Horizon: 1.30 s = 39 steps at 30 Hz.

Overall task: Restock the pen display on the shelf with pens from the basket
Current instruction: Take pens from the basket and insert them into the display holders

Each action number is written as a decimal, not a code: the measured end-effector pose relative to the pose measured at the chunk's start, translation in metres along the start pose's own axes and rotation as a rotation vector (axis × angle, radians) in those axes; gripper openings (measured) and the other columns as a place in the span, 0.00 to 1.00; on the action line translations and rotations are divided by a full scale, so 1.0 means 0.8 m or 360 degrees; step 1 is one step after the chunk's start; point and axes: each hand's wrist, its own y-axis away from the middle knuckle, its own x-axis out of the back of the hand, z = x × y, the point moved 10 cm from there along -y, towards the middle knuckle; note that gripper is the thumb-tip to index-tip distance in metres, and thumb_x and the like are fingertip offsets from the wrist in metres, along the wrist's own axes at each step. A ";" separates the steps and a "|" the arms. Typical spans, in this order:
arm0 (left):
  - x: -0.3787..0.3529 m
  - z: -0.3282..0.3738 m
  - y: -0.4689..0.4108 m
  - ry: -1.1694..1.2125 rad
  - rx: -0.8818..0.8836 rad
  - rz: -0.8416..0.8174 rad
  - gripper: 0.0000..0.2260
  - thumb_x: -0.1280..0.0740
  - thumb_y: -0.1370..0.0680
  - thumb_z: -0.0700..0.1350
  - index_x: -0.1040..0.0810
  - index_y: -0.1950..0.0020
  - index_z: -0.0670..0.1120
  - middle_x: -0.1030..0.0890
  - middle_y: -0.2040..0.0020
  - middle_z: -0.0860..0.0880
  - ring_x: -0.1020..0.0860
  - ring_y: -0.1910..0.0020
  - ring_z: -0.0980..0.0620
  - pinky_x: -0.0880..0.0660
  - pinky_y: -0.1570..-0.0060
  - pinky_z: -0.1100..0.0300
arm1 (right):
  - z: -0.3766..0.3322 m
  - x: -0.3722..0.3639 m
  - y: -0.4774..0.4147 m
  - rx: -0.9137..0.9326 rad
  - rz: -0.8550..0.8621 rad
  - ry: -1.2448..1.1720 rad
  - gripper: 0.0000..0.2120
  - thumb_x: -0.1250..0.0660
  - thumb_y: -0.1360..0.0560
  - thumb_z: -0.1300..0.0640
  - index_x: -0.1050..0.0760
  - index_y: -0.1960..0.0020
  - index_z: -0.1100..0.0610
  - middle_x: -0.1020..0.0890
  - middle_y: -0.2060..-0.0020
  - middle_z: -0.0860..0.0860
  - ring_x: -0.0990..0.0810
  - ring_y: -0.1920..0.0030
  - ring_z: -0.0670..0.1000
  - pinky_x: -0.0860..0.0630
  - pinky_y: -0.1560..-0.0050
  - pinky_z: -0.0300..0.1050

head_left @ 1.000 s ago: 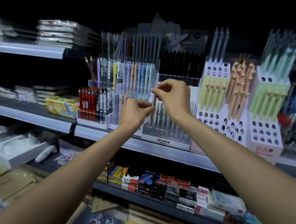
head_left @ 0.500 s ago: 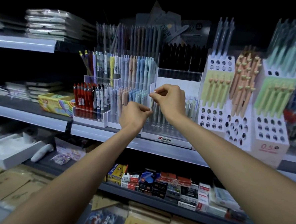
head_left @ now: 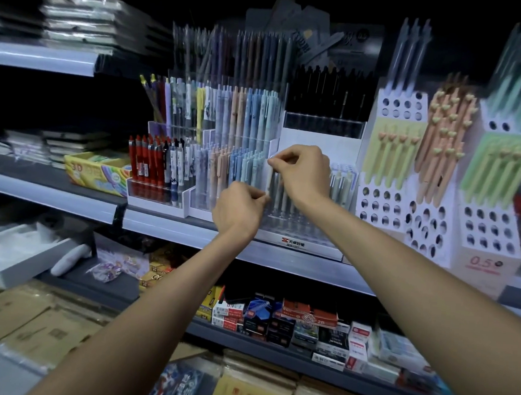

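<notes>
A pale pen [head_left: 269, 176] stands upright in front of the clear tiered pen display [head_left: 300, 230] on the middle shelf. My right hand [head_left: 303, 175] pinches its top end with thumb and forefinger. My left hand [head_left: 240, 210] pinches its lower end from below left. Behind the hands, the display's front row holds several pale green and grey pens [head_left: 341, 184]. Pastel pens [head_left: 233, 171] fill the rows to the left. No basket is in view.
Red and white pens [head_left: 154, 166] stand in a tray at left, beside a yellow box [head_left: 97, 172]. White holed stands with green and peach pens [head_left: 439, 141] rise at right. Black pens [head_left: 329, 94] sit behind. Small boxes [head_left: 276, 317] line the shelf below.
Both hands with the pen have sunk a little toward the display's front row. The camera has drifted slightly, shifting the shelf in the frame.
</notes>
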 end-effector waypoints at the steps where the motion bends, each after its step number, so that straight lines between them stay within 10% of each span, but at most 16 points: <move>1: 0.000 0.001 0.000 0.0003 -0.0001 0.0004 0.06 0.26 0.22 0.53 0.11 0.53 0.53 0.13 0.57 0.51 0.16 0.55 0.47 0.25 0.58 0.57 | 0.001 0.000 -0.002 -0.0026 0.0000 0.0013 0.07 0.22 0.25 0.50 0.14 0.60 0.50 0.15 0.67 0.44 0.15 0.63 0.49 0.16 0.54 0.52; 32: 0.000 0.008 0.012 -0.0332 -0.0129 -0.0059 0.09 0.29 0.19 0.49 0.13 0.54 0.47 0.14 0.58 0.48 0.17 0.56 0.43 0.21 0.56 0.53 | -0.002 -0.005 -0.002 -0.0276 -0.0080 0.0144 0.10 0.20 0.27 0.50 0.14 0.61 0.55 0.14 0.64 0.50 0.15 0.60 0.52 0.16 0.54 0.51; 39: 0.013 0.007 0.015 -0.0349 -0.0139 -0.0200 0.21 0.34 0.17 0.55 0.19 0.64 0.43 0.22 0.72 0.50 0.21 0.68 0.46 0.27 0.65 0.57 | -0.024 0.014 -0.001 -0.0193 -0.0097 0.0154 0.08 0.20 0.27 0.53 0.14 0.60 0.58 0.13 0.61 0.51 0.15 0.57 0.52 0.16 0.51 0.53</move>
